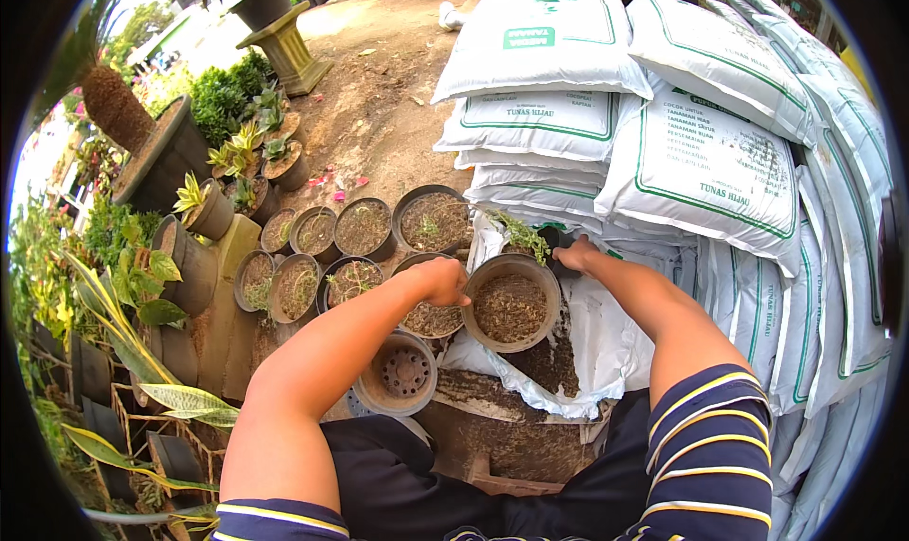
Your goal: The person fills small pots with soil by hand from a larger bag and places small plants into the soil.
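My left hand (442, 283) grips the left rim of a round plastic pot (550, 307) part-filled with brown soil (513, 307). That pot is tilted towards me, just above an opened white sack (603, 335) with dark soil spilling from it. Beyond its far right rim, my right hand (579, 255) holds a small black pot (561, 241). A leafy green seedling (522, 232) leans left out of the small pot, over the soil pot's far rim. An empty pot with a perforated base (405, 372) stands near my left forearm.
Several pots of soil, some with thin seedlings (355, 278), stand in rows at left. Printed white sacks (703, 157) are piled high behind and right. A stone block (231, 299) and potted ornamentals (177, 143) line the left side. Bare earth (362, 94) stretches ahead.
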`<state>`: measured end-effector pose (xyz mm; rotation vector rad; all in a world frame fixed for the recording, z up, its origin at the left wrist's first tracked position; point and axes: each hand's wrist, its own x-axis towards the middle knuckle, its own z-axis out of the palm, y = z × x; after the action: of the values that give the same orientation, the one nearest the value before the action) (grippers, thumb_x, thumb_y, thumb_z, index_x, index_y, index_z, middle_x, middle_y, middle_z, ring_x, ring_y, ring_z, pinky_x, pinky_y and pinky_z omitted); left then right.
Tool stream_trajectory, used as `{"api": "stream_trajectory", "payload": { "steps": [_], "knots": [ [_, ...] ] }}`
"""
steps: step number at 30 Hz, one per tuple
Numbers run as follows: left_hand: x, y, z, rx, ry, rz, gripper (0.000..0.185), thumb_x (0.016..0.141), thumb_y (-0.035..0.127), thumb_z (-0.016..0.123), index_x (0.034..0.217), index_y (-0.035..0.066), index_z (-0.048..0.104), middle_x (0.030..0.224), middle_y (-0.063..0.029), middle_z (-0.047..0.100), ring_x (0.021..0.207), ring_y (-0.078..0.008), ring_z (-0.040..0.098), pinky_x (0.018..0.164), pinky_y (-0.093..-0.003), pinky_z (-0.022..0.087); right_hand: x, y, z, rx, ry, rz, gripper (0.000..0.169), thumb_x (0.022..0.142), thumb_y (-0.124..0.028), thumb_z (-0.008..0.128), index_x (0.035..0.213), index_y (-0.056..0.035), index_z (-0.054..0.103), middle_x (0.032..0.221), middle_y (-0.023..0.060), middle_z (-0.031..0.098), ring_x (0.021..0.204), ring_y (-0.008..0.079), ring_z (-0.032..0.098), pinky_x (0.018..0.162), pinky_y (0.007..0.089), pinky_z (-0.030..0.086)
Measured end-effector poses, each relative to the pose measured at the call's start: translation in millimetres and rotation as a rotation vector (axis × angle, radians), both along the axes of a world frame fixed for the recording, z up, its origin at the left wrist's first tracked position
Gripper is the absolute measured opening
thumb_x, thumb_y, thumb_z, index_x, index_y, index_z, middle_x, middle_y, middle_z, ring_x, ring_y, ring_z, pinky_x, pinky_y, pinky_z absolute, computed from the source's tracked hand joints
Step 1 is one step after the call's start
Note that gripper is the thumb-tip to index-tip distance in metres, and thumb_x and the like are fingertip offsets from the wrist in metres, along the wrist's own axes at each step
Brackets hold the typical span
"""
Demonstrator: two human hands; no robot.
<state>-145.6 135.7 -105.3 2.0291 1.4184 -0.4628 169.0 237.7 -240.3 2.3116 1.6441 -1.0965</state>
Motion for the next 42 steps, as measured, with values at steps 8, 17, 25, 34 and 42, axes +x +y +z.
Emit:
{"api": "stream_trajectory", "payload": {
  "steps": [8, 17, 25, 34, 42],
  "knots": [
    [1, 2, 0, 0.007, 0.014, -0.023, 0.043, 0.087, 0.045, 0.080, 0.084, 0.003, 0.071, 0.089, -0.0171, 0.073, 0.093, -0.0373, 0.070, 0.080, -0.0486, 0.053, 5, -13, 8, -0.008, 0.107, 0.031, 0.107, 0.076, -0.051, 0.076, 0.155, 0.0063, 0.030, 0.150, 0.0279, 0.050, 0.138, 0.0402, 0.052, 0.111, 0.0425, 0.046],
    [5, 4, -5, 0.005, 0.057, -0.019, 0.038, 0.086, 0.043, 0.082, 0.081, 0.006, 0.075, 0.089, -0.0170, 0.074, 0.091, -0.0366, 0.071, 0.080, -0.0466, 0.054, 22, -20, 27, 0.008, 0.226, -0.025, 0.100, 0.082, -0.047, 0.077, 0.150, 0.0091, 0.028, 0.138, 0.0250, 0.058, 0.114, 0.0347, 0.066, 0.093, 0.0413, 0.056],
    [9, 3, 0, 0.002, 0.043, -0.032, 0.036, 0.086, 0.041, 0.081, 0.086, 0.005, 0.076, 0.090, -0.0176, 0.074, 0.091, -0.0371, 0.071, 0.081, -0.0464, 0.055, 26, -7, 40, 0.021, 0.138, 0.028, 0.118, 0.077, -0.051, 0.079, 0.154, 0.0136, 0.017, 0.144, 0.0313, 0.052, 0.125, 0.0387, 0.060, 0.097, 0.0447, 0.054],
    [7, -1, 0, 0.063, 0.027, -0.080, 0.039, 0.087, 0.043, 0.079, 0.092, 0.004, 0.075, 0.095, -0.0190, 0.074, 0.096, -0.0380, 0.071, 0.084, -0.0476, 0.054, 20, -30, 13, 0.243, -0.039, 0.540, 0.115, 0.074, -0.047, 0.086, 0.156, 0.0020, 0.023, 0.152, 0.0385, 0.034, 0.135, 0.0499, 0.051, 0.112, 0.0464, 0.046],
    [18, -16, 24, -0.013, 0.148, 0.001, 0.044, 0.093, 0.045, 0.074, 0.118, 0.008, 0.073, 0.126, -0.0170, 0.071, 0.121, -0.0370, 0.066, 0.100, -0.0476, 0.053, 40, -97, 3, 0.175, 0.053, 0.612, 0.090, 0.074, -0.038, 0.087, 0.139, -0.0020, 0.036, 0.136, 0.0340, 0.044, 0.121, 0.0531, 0.057, 0.105, 0.0504, 0.050]
  ]
}}
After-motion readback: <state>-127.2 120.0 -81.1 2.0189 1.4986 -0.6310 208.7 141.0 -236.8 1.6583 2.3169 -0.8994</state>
